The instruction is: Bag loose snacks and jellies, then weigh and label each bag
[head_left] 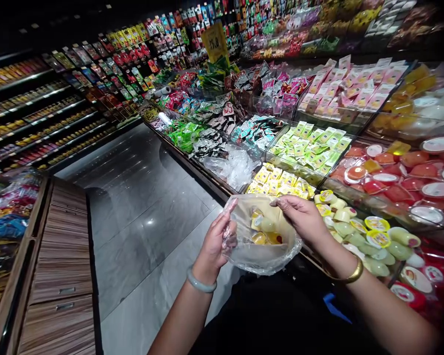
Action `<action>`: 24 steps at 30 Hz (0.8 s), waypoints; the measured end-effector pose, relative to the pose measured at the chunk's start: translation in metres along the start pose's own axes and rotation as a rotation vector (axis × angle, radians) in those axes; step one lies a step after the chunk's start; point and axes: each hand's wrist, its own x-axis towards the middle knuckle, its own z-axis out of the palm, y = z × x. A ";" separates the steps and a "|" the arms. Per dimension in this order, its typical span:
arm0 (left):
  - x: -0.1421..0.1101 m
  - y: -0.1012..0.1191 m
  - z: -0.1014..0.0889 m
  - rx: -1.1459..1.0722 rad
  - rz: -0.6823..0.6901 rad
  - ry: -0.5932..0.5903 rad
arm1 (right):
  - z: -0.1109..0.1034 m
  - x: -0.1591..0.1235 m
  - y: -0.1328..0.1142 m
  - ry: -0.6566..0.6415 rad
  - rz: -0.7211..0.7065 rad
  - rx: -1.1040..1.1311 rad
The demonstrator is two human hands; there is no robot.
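Observation:
Between my two hands a clear plastic bag (264,264) hangs with its mouth spread toward me. A few jelly cups (268,238), pale green and yellow, lie inside it. My left hand (218,236) grips the bag's left edge between thumb and fingers. With its fingertips pinched, my right hand (299,212) holds the right edge of the rim. Just right of the bag, yellow-lidded pale green jelly cups (377,231) fill a bin. Small yellow packets (277,180) lie directly behind the bag.
Bins of light green packets (311,143), pink packets (355,88) and red jelly cups (403,172) stretch away to the right. Crumpled clear bags (237,165) lie on the counter. A wooden cabinet (61,266) borders the grey tiled floor (144,231) at left.

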 end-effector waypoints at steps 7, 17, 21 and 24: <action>-0.079 -0.019 -0.055 0.125 -0.012 -0.165 | 0.109 -0.081 0.008 -0.104 0.001 0.038; -0.170 -0.040 -0.121 0.136 -0.124 -0.150 | 0.194 -0.200 0.008 -0.311 -0.078 -0.268; -0.203 -0.051 -0.136 0.233 -0.167 -0.108 | 0.206 -0.232 0.002 -0.384 -0.072 -0.371; -0.228 -0.067 -0.139 0.226 -0.107 -0.002 | 0.210 -0.257 0.001 -0.358 -0.010 -0.419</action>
